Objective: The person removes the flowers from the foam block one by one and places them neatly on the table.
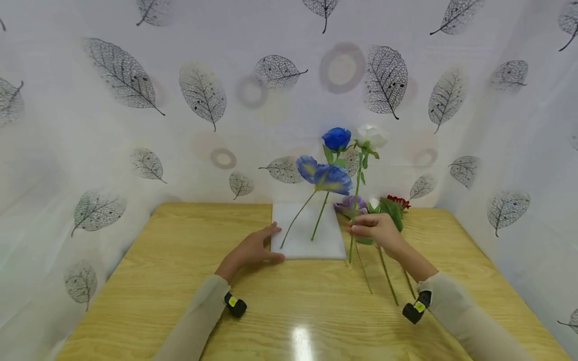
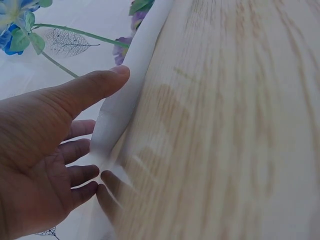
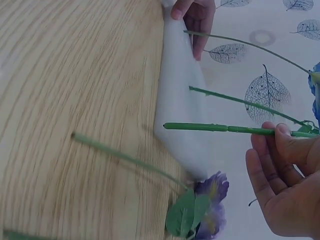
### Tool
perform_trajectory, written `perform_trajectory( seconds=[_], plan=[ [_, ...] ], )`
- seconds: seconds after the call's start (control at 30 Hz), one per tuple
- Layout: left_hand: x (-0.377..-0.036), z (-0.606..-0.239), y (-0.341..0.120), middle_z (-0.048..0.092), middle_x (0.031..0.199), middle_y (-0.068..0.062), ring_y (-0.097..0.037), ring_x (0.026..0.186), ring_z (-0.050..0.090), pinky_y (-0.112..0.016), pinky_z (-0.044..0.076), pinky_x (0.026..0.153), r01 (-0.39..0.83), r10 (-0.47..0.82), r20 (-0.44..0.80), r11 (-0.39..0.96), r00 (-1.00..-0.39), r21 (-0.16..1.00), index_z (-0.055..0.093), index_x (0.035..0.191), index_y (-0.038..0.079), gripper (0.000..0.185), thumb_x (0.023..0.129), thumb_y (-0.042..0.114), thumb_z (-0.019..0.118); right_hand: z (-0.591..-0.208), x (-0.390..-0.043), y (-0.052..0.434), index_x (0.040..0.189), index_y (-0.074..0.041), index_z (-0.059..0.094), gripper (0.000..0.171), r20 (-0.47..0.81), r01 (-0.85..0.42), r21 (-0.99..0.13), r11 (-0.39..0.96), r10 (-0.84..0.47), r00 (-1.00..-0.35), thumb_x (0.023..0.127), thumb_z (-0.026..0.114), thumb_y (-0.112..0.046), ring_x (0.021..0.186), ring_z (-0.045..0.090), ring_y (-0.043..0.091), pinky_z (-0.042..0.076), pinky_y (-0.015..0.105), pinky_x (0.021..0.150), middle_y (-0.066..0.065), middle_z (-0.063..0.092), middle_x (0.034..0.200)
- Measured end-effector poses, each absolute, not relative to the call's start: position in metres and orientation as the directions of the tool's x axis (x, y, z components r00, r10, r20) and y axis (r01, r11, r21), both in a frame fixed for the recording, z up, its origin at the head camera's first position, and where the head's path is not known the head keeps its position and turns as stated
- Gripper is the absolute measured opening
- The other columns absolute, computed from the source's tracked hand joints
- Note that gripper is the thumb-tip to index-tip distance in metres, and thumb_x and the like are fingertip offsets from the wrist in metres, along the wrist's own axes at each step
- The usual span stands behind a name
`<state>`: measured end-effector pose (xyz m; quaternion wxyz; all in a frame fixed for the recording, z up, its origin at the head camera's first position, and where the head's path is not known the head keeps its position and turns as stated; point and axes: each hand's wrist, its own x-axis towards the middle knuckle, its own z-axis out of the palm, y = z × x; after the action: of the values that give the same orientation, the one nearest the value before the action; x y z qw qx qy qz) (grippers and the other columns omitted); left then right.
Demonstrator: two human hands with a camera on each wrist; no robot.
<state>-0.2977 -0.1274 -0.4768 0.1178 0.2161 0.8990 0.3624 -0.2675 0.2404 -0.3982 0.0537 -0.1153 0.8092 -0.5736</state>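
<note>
Between thumb and fingers my right hand (image 1: 379, 231) pinches the green stem of a white rose (image 1: 371, 136), held upright near the right edge of a white foam block (image 1: 298, 245). In the right wrist view the rose's stem (image 3: 215, 128) ends in mid-air beside the block. My left hand (image 1: 255, 248) touches the block's left side, thumb and fingers spread along its edge. Two flowers stand in the foam: a blue rose (image 1: 336, 138) and a blue-purple flower with yellow streaks (image 1: 331, 179), its thin stem leaning.
Several flowers lie on the wooden table (image 1: 189, 260) right of the block, among them a purple flower (image 1: 349, 205) and a red flower (image 1: 399, 202), stems toward the front. A leaf-patterned white curtain (image 1: 271, 115) encloses the table's back and sides.
</note>
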Motion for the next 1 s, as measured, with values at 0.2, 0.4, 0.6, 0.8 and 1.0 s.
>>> perform_trajectory(
  seconds=[0.2, 0.4, 0.6, 0.8, 1.0],
  plan=[
    [-0.299, -0.476, -0.127, 0.023, 0.169, -0.005, -0.028, 0.157, 0.023, -0.047, 0.024, 0.128, 0.311, 0.473, -0.047, 0.648, -0.880, 0.695, 0.043, 0.156, 0.015, 0.089, 0.082, 0.042, 0.085, -0.395, -0.262, 0.263, 0.127, 0.013, 0.064, 0.036, 0.031, -0.129, -0.910, 0.394, -0.245, -0.969, 0.099, 0.066, -0.010, 0.096, 0.074, 0.005, 0.063, 0.037, 0.090, 0.017, 0.077, 0.112],
    [-0.301, -0.478, -0.127, 0.023, 0.169, -0.005, -0.028, 0.157, 0.024, -0.047, 0.025, 0.128, 0.319, 0.477, -0.042, 0.648, -0.878, 0.692, 0.043, 0.156, 0.014, 0.089, 0.082, 0.042, 0.085, -0.393, -0.255, 0.288, 0.129, 0.014, 0.061, 0.040, 0.022, -0.134, -0.876, 0.463, -0.238, -0.971, 0.101, 0.064, -0.013, 0.096, 0.073, 0.005, 0.063, 0.033, 0.087, 0.022, 0.074, 0.118],
    [-0.301, -0.479, -0.127, 0.024, 0.169, -0.007, -0.029, 0.156, 0.025, -0.048, 0.026, 0.127, 0.332, 0.485, -0.031, 0.644, -0.874, 0.689, 0.043, 0.155, 0.012, 0.090, 0.082, 0.042, 0.085, -0.393, -0.247, 0.313, 0.132, 0.016, 0.058, 0.043, -0.005, -0.116, -0.849, 0.516, -0.228, -0.974, 0.102, 0.062, -0.015, 0.094, 0.072, 0.001, 0.063, 0.031, 0.084, 0.026, 0.072, 0.120],
    [-0.300, -0.478, -0.127, 0.023, 0.169, -0.006, -0.029, 0.157, 0.024, -0.048, 0.025, 0.128, 0.330, 0.484, -0.036, 0.648, -0.874, 0.687, 0.042, 0.156, 0.013, 0.091, 0.082, 0.043, 0.085, -0.393, -0.242, 0.335, 0.131, 0.019, 0.057, 0.043, -0.028, -0.091, -0.831, 0.549, -0.205, -0.978, 0.102, 0.063, -0.012, 0.092, 0.073, 0.002, 0.064, 0.035, 0.084, 0.026, 0.073, 0.117],
    [-0.299, -0.479, -0.127, 0.024, 0.169, -0.007, -0.028, 0.157, 0.024, -0.047, 0.025, 0.128, 0.321, 0.478, -0.041, 0.649, -0.877, 0.690, 0.043, 0.155, 0.013, 0.090, 0.082, 0.042, 0.085, -0.394, -0.236, 0.352, 0.130, 0.020, 0.056, 0.046, -0.053, -0.069, -0.817, 0.572, -0.194, -0.980, 0.101, 0.065, -0.014, 0.089, 0.072, 0.002, 0.064, 0.035, 0.080, 0.024, 0.074, 0.114]
  ],
)
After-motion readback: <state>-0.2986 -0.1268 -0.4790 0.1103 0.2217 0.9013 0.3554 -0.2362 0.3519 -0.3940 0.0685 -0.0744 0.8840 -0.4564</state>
